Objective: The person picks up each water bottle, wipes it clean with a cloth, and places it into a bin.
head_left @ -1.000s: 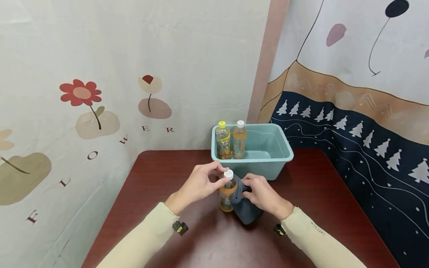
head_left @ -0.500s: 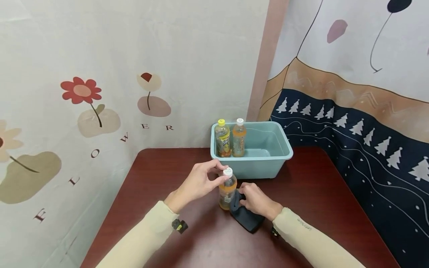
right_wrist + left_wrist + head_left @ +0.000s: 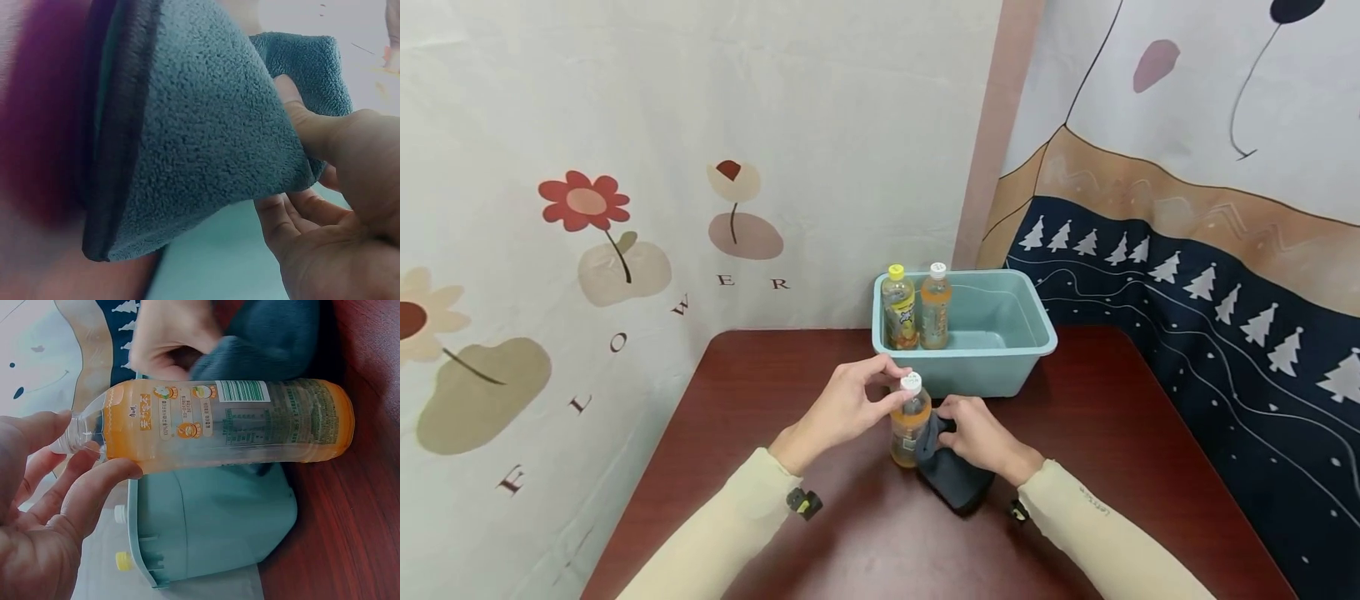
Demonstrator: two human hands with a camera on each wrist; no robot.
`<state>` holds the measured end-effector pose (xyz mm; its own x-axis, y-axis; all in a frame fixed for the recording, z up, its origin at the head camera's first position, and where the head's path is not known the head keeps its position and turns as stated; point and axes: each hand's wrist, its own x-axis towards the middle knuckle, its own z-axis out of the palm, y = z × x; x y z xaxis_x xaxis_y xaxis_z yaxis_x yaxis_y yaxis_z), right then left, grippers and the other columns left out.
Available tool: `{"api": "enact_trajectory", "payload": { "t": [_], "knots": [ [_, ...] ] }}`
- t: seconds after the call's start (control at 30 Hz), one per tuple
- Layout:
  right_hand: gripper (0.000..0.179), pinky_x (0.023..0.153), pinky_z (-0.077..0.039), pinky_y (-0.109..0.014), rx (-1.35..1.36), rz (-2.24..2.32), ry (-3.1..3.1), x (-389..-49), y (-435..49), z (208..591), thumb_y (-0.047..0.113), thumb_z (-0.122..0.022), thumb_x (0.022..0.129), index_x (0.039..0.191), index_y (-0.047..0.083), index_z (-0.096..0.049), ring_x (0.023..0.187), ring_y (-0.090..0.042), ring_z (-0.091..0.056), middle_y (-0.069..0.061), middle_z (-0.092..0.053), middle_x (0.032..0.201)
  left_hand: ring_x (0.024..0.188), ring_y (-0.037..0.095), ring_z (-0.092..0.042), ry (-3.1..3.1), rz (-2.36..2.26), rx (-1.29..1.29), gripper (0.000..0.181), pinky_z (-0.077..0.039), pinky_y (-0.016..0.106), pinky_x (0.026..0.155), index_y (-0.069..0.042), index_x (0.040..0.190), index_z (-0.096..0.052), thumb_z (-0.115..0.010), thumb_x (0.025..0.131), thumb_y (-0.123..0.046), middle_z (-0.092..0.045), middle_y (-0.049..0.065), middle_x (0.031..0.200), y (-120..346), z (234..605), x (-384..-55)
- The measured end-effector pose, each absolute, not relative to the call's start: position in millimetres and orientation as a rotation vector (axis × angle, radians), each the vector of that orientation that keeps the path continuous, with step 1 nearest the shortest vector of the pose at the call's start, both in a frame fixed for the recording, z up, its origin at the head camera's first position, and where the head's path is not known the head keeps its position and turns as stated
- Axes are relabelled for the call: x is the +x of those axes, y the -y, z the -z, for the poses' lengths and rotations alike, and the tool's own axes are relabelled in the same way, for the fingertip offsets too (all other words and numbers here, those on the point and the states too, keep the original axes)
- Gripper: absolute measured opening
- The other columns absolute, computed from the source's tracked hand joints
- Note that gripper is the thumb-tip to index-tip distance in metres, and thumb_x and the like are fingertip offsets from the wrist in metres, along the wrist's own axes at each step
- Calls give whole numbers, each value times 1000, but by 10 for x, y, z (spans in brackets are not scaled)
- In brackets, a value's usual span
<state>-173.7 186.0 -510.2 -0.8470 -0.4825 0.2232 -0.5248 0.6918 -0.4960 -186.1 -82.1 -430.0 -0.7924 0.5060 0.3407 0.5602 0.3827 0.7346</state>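
A clear bottle (image 3: 907, 442) with an orange label and white cap stands upright on the table. My left hand (image 3: 850, 406) pinches it at the cap and neck; the left wrist view shows thumb and fingers around the neck of the bottle (image 3: 231, 422). My right hand (image 3: 983, 437) grips a dark grey-blue cloth (image 3: 955, 482), whose folded edge lies against the bottle's right side. In the right wrist view the bunched cloth (image 3: 206, 112) is held between thumb and fingers and hangs down, hiding most of the bottle.
Behind the hands a light teal tub (image 3: 977, 367) stands at the table's far edge. Inside its left end are a yellow-capped bottle (image 3: 900, 317) and a white-capped bottle (image 3: 935, 317). The dark red table (image 3: 760, 367) meets a printed fabric wall (image 3: 850, 167).
My right hand moved the cloth down along the bottle's side, then back up a little. My left hand keeps its hold at the cap, and the bottle stays in place.
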Motion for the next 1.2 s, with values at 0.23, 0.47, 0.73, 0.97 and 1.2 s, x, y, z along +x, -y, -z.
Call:
{"api": "enact_trajectory", "payload": {
  "t": [0.23, 0.47, 0.73, 0.97, 1.2],
  "knots": [
    [32, 78, -59, -25, 809, -954, 2744, -1701, -1893, 4706, -2, -93, 94, 124, 10, -91, 94, -12, -72, 0, -83, 108, 113, 17, -88, 2543, 1414, -994, 17, -70, 30, 96, -20, 112, -76, -91, 105, -23, -88, 3, 135, 834, 4300, -1852],
    [49, 93, -70, -37, 796, -1011, 2690, -1658, -1853, 4353, 11, -103, 90, 136, 5, -86, 108, -17, -79, -1, -84, 118, 114, 18, -88, 2581, 1406, -969, 17, -70, 32, 93, -20, 116, -79, -91, 105, -21, -87, 3, 134, 848, 4297, -1846],
    [40, 94, -70, -39, 824, -1009, 2698, -1662, -1797, 4233, 12, -101, 91, 129, 7, -89, 108, -18, -77, -1, -82, 118, 114, 18, -87, 2563, 1427, -979, 16, -71, 36, 91, -18, 118, -82, -91, 105, -17, -87, 4, 132, 844, 4279, -1865],
    [37, 94, -70, -39, 879, -992, 2712, -1675, -1812, 4227, 11, -99, 93, 129, 6, -89, 109, -18, -76, -2, -80, 119, 109, 17, -86, 2551, 1449, -981, 17, -72, 47, 94, -17, 119, -83, -91, 105, -14, -87, 4, 128, 847, 4295, -1886],
    [39, 91, -71, -36, 914, -900, 2749, -1680, -1837, 4255, 9, -99, 93, 130, 4, -88, 108, -19, -77, -5, -79, 117, 111, 15, -85, 2569, 1448, -980, 16, -72, 45, 95, -19, 118, -81, -91, 105, -20, -87, 2, 131, 848, 4318, -1895]
  ]
}}
